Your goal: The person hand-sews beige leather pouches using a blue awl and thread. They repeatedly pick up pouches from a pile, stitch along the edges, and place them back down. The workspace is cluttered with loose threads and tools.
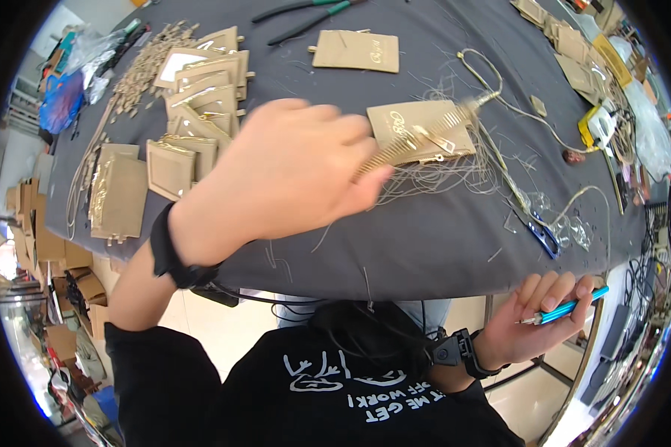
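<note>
My left hand (298,167) reaches over the middle of the table, fingers closed on a gold, ribbed rod-shaped tool (417,141) blurred by motion. A pale cord runs off its far end. Beneath the tool lies a beige pouch (384,115) with gold print, and a tangle of loose threads (455,175) spreads around it. Off the table's front edge, at the lower right, my right hand (544,316) is closed round a slim bright blue tool (563,311) with a pointed metallic tip. Its exact kind cannot be made out.
Beige pouches (205,89) overlap at the left, with more (123,194) nearer me. Small beige pieces (153,63) are heaped behind. Green-handled pliers (302,18) and another pouch (356,52) lie at the back. Blue snips (544,237) and a yellow tape measure (593,128) are at right.
</note>
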`<state>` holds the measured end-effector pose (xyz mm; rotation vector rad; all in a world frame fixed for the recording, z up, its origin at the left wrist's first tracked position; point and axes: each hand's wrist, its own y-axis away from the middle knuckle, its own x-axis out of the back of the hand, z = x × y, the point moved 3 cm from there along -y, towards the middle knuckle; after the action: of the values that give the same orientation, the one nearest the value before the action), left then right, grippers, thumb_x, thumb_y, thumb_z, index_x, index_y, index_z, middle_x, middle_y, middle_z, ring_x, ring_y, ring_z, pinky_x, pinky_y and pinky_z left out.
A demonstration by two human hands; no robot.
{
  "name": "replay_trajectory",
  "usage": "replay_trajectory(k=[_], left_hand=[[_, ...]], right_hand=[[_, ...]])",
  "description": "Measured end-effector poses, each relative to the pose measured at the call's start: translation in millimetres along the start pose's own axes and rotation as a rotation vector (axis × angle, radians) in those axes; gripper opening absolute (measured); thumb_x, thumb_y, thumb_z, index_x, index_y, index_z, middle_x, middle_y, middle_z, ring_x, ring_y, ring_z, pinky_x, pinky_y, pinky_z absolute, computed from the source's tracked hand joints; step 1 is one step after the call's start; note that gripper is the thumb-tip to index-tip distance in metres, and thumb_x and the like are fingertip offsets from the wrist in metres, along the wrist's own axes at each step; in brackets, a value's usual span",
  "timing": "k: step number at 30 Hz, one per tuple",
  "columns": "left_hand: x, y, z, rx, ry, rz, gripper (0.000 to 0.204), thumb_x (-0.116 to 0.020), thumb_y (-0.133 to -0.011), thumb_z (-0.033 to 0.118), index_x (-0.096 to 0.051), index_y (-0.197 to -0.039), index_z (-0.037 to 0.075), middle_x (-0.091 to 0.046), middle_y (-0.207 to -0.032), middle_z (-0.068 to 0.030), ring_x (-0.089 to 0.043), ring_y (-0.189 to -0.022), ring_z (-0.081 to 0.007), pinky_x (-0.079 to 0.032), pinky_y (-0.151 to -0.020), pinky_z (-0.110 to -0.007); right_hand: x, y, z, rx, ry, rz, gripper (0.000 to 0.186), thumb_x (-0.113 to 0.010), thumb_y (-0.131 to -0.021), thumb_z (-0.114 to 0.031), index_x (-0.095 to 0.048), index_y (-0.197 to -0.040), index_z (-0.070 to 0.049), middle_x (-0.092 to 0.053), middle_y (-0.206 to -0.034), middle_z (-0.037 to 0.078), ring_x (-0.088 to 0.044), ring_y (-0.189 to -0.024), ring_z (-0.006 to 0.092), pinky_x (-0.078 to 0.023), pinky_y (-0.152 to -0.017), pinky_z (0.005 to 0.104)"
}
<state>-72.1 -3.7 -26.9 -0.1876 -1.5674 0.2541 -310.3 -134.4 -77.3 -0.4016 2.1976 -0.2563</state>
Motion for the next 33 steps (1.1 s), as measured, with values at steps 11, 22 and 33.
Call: replay_trajectory(k=[11, 22, 33], left_hand=[[72, 141, -39, 0.801, -0.718, -0.452, 0.044, -0.045, -0.097, 0.030, -0.059, -0.069, 0.000, -0.059, -0.067, -0.0192, -0.061, -0.066, -0.0386, -0.046, -0.063, -0.046], [24, 74, -74, 1.155, -0.173, -0.235, 0.079, -0.038, -0.091, 0.066, -0.062, -0.062, -0.003, -0.059, -0.060, -0.0225, -0.062, -0.068, -0.0407, -0.047, -0.068, -0.045], [-28, -67, -12, 0.340, 0.019, -0.238, 0.074, -0.070, -0.071, 0.064, -0.060, -0.098, -0.004, -0.065, -0.093, -0.0175, -0.063, -0.085, -0.0316, -0.049, -0.076, -0.037]], right_hand=[[-6, 1, 15, -0.097, 0.064, -0.037, 0.023, -0.027, -0.103, -0.032, -0.036, -0.097, -0.012, -0.046, -0.052, 0.007, -0.027, -0.032, 0.0114, -0.024, -0.028, 0.0252], [14, -17, 30, -0.142, 0.143, 0.068, 0.022, -0.034, -0.102, -0.032, -0.034, -0.095, -0.011, -0.050, -0.053, 0.012, -0.034, -0.032, 0.0158, -0.031, -0.032, 0.0279], [18, -13, 30, -0.118, 0.293, 0.009, 0.022, -0.036, -0.100, -0.029, -0.034, -0.099, -0.008, -0.055, -0.055, 0.020, -0.043, -0.034, 0.0202, -0.039, -0.035, 0.0267]])
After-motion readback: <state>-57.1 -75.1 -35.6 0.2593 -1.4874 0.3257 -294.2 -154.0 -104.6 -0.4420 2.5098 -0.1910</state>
